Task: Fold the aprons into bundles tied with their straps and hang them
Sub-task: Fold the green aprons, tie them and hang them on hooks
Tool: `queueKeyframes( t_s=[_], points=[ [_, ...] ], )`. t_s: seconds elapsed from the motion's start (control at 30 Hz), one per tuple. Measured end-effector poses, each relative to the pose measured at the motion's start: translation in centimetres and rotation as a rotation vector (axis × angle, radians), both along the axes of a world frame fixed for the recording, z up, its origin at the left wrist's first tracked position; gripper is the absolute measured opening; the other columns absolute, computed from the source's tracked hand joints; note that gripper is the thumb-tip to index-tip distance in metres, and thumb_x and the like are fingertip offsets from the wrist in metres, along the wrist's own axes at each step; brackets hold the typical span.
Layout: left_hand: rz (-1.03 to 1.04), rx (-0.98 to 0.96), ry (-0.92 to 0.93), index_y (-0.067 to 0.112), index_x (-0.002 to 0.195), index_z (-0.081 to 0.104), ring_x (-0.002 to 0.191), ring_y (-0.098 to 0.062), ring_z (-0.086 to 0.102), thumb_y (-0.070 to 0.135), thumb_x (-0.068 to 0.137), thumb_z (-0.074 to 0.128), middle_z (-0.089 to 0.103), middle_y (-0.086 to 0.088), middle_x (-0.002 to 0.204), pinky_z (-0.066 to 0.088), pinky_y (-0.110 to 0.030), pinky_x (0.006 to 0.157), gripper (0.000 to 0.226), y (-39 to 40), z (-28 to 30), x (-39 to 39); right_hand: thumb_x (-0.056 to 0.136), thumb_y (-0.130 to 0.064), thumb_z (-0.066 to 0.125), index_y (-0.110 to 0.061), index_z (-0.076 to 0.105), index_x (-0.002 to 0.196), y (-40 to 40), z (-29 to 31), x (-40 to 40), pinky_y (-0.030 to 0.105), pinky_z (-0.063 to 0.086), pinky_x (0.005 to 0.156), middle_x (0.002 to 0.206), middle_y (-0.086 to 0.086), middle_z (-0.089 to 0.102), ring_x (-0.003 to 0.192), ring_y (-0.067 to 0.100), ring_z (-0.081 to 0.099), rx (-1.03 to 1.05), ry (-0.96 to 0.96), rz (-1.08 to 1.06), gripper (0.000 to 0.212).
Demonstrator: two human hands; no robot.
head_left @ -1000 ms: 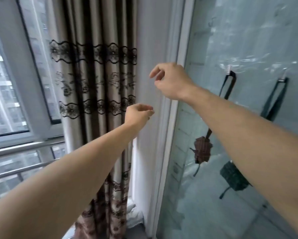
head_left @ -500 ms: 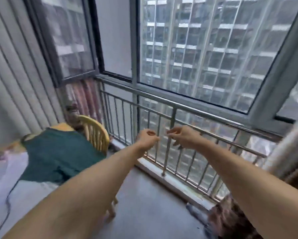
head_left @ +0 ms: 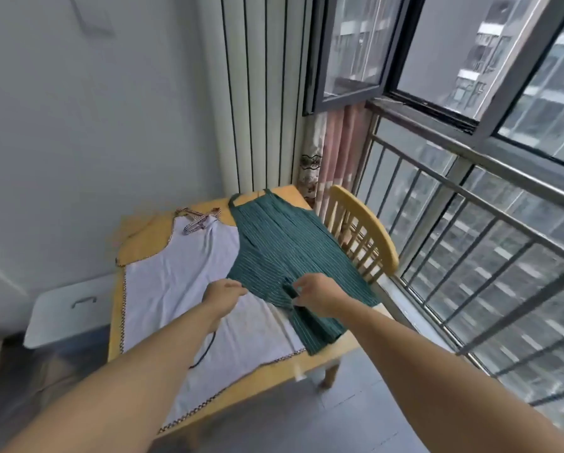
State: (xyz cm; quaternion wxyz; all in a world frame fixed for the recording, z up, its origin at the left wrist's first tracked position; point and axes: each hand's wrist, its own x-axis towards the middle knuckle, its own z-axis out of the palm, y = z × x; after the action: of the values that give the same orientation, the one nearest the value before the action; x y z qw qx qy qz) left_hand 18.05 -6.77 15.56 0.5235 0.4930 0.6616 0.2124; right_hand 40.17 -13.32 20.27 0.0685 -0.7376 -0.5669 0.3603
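Green apron [head_left: 283,250] lay on the table [head_left: 143,237], overlapping the white apron [head_left: 176,289]. Right hand [head_left: 316,294] pinched its strap; left hand [head_left: 223,291] curled, grip unclear. Tugging might drag both aprons askew.

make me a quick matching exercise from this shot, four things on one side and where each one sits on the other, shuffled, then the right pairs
Things
1. green striped apron
2. white apron
3. wooden chair
4. white box with a handle

Places
A. between the table and the window railing
B. on the floor beside the table, by the wall
C. flat on the table, on the side toward the wall
D. on the table nearer the chair, overlapping the other apron, under both hands

Pairs: 1-D, 2-C, 3-A, 4-B
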Motion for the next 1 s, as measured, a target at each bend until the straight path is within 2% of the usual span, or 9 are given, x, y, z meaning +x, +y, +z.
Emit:
queueKeyframes(
  t_s=[0.17, 0.3, 0.4, 0.5, 0.63, 0.77, 0.83, 0.87, 1.0],
  points=[
    [0.009, -0.14, 0.053, 0.006, 0.125, 0.065, 0.121, -0.029, 0.06, 0.021, 0.093, 0.071, 0.063, -0.011, 0.128, 0.048, -0.038, 0.103, 0.036, 4.0, -5.8, -4.0, 0.09, -0.029, 0.067, -0.013, 0.063, 0.109, 5.0, -9.0, -3.5, 0.035, 0.042, 0.064, 0.101, 0.007, 0.069, 0.081, 0.026, 0.061, -0.161, -0.146, 0.071, 0.026],
    [-0.044, -0.157, 0.14, 0.006, 0.139, 0.057, 0.116, -0.026, 0.059, 0.019, 0.092, 0.071, 0.058, -0.011, 0.141, 0.047, -0.033, 0.099, 0.05, 7.9, -9.5, -4.1, 0.089, -0.022, 0.059, -0.015, 0.058, 0.098, 7.9, -12.8, -3.2, 0.029, 0.04, 0.057, 0.083, 0.003, 0.061, 0.071, 0.023, 0.056, -0.205, -0.26, 0.002, 0.011],
    [-0.089, -0.13, 0.223, 0.009, 0.14, 0.054, 0.103, -0.019, 0.055, 0.021, 0.094, 0.07, 0.055, -0.008, 0.141, 0.041, -0.026, 0.085, 0.05, 11.7, -12.1, -2.2, 0.094, -0.031, 0.056, -0.018, 0.052, 0.112, 10.5, -15.6, -2.2, 0.038, 0.052, 0.079, 0.103, 0.003, 0.063, 0.094, 0.027, 0.062, -0.221, -0.264, -0.107, 0.023],
    [-0.157, -0.089, 0.307, 0.01, 0.142, 0.052, 0.106, -0.024, 0.06, 0.019, 0.093, 0.07, 0.056, -0.009, 0.132, 0.045, -0.023, 0.078, 0.052, 13.0, -13.9, -1.1, 0.096, -0.046, 0.049, -0.016, 0.04, 0.138, 10.4, -18.4, -2.0, 0.045, 0.046, 0.097, 0.133, 0.007, 0.056, 0.12, 0.031, 0.057, -0.266, -0.264, -0.179, 0.052],
    [-0.235, -0.171, 0.445, 0.014, 0.137, 0.05, 0.118, -0.031, 0.058, 0.031, 0.08, 0.077, 0.057, -0.01, 0.131, 0.051, -0.041, 0.099, 0.065, 14.1, -18.1, -2.6, 0.098, -0.044, 0.047, -0.015, 0.034, 0.148, 11.3, -21.6, -2.1, 0.048, 0.042, 0.104, 0.146, 0.008, 0.048, 0.135, 0.031, 0.044, -0.321, -0.243, -0.268, 0.059],
    [-0.349, -0.19, 0.573, 0.022, 0.109, 0.06, 0.111, -0.026, 0.059, 0.035, 0.079, 0.071, 0.063, -0.002, 0.115, 0.053, -0.038, 0.094, 0.035, 14.7, -19.2, -3.9, 0.095, -0.055, 0.048, -0.023, 0.054, 0.121, 12.3, -21.8, -2.0, 0.042, 0.045, 0.095, 0.125, -0.001, 0.056, 0.121, 0.025, 0.05, -0.268, -0.215, -0.331, 0.042],
    [-0.384, -0.185, 0.568, 0.024, 0.088, 0.066, 0.111, -0.026, 0.061, 0.035, 0.088, 0.068, 0.069, 0.0, 0.105, 0.054, -0.035, 0.093, 0.011, 15.0, -18.7, -4.0, 0.098, -0.036, 0.042, -0.025, 0.051, 0.099, 12.3, -21.0, -2.4, 0.043, 0.048, 0.09, 0.106, -0.004, 0.057, 0.101, 0.023, 0.052, -0.095, -0.163, -0.42, 0.014],
    [-0.372, -0.182, 0.528, 0.022, 0.084, 0.066, 0.107, -0.027, 0.063, 0.031, 0.092, 0.066, 0.071, 0.0, 0.1, 0.054, -0.035, 0.092, 0.012, 15.1, -18.5, -3.9, 0.099, -0.027, 0.038, -0.025, 0.047, 0.092, 12.4, -20.3, -2.6, 0.046, 0.049, 0.084, 0.095, -0.003, 0.057, 0.089, 0.023, 0.053, 0.008, -0.11, -0.471, 0.011],
    [-0.198, -0.192, 0.233, 0.017, 0.077, 0.052, 0.088, -0.027, 0.064, 0.016, 0.097, 0.056, 0.068, -0.005, 0.091, 0.053, -0.035, 0.082, 0.02, 16.2, -16.8, -3.3, 0.107, -0.021, 0.037, -0.03, 0.044, 0.102, 14.2, -15.4, -3.6, 0.05, 0.046, 0.055, 0.066, 0.005, 0.059, 0.055, 0.022, 0.051, 0.279, 0.025, -0.549, 0.012]
  ],
)
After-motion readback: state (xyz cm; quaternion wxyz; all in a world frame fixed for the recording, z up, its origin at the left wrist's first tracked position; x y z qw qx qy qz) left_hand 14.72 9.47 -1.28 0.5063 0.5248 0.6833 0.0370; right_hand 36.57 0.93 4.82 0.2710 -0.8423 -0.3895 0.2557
